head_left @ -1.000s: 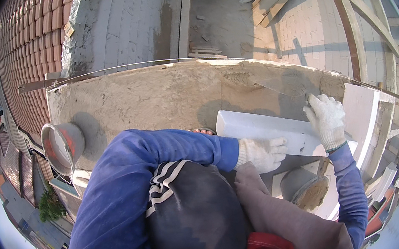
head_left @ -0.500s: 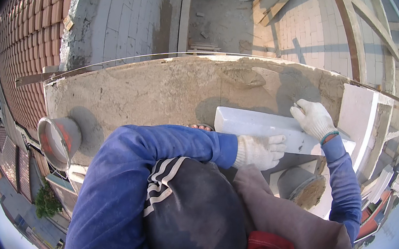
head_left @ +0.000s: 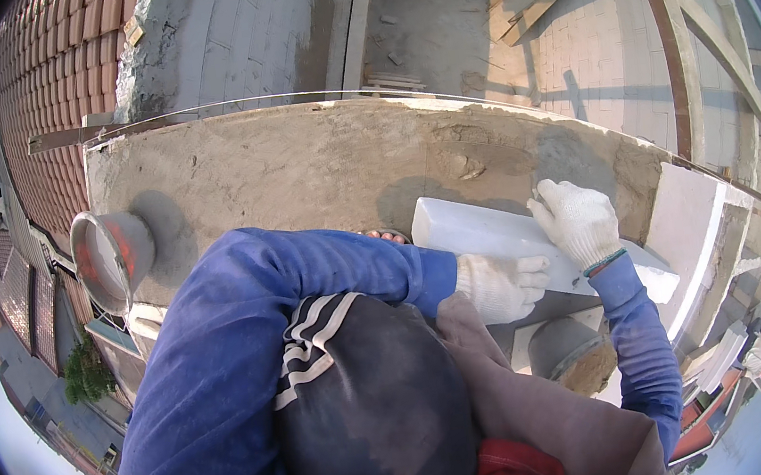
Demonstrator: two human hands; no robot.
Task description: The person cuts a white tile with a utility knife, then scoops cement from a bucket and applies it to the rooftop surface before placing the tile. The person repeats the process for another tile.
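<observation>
A long white block, like a lightweight concrete block, lies slantwise along the near edge of the wall top. On its near side rests my left hand in a white knit glove, open, its fingers stretched to the right over the block. My right hand, gloved too, is at the far side of the block. Its fingers are curled, with the thumb toward the index finger. Whatever it grips, if anything, is too small or hidden to make out. Some dark marks show on the block's face between the hands.
The mortar-covered wall top runs across, with a damp patch near my right hand. A bucket stands at left. Another bucket with mortar sits below the block. A white block and timber beams are at right.
My right hand has shifted a little left and nearer along the block, its fingers turned more to the left. My left hand stays on the block.
</observation>
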